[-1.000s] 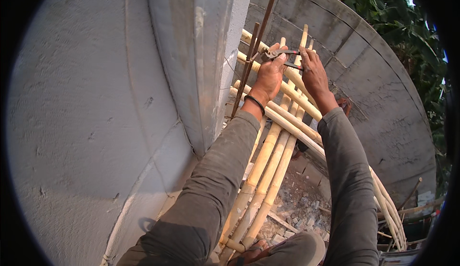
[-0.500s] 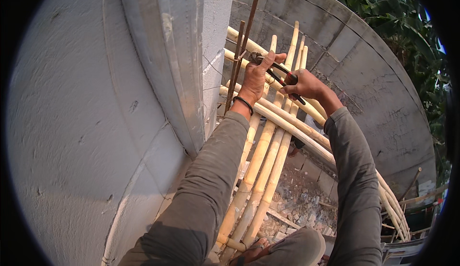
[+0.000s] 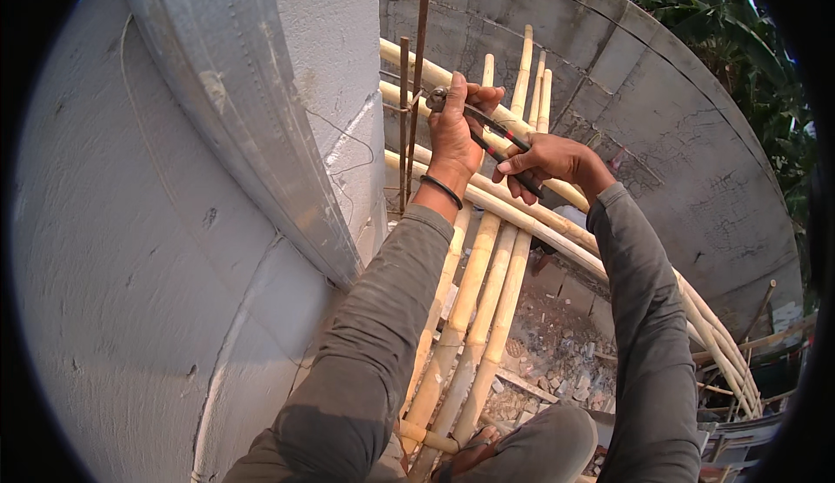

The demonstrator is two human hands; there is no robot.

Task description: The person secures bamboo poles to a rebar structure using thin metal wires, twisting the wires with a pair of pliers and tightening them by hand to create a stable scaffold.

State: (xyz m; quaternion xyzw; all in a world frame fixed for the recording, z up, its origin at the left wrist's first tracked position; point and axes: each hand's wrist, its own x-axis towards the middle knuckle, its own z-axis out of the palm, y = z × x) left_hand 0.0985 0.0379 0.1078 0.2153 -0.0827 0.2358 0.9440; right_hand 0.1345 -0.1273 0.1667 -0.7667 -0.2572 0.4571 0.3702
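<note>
A pair of pincers [image 3: 497, 129] with dark handles and red marks is between my two hands. My left hand [image 3: 454, 131], wearing a black wristband, is closed around the pincers near their head, its thumb pointing up; whatever else its fingers hold is hidden. On the handle end is my right hand [image 3: 552, 166], its thumb above and its fingers curled below the spread handles. The pincers' rounded head pokes out left of my left thumb, close to two upright rusty steel rods [image 3: 418, 57]. Bamboo poles [image 3: 548, 233] cross behind and below both hands.
At left stand a grey wall [image 3: 130, 248] and a metal channel [image 3: 252, 118], with thin loose wire [image 3: 348, 139] beside it. A concrete wall [image 3: 696, 161] curves behind the poles. Below are lengthwise bamboo poles [image 3: 470, 309], my foot [image 3: 474, 448] and rubble [image 3: 565, 370].
The view has shifted, so the rods and my hands appear farther left. My right hand's fingers have loosened and hang lower around the handles, which look slightly wider apart.
</note>
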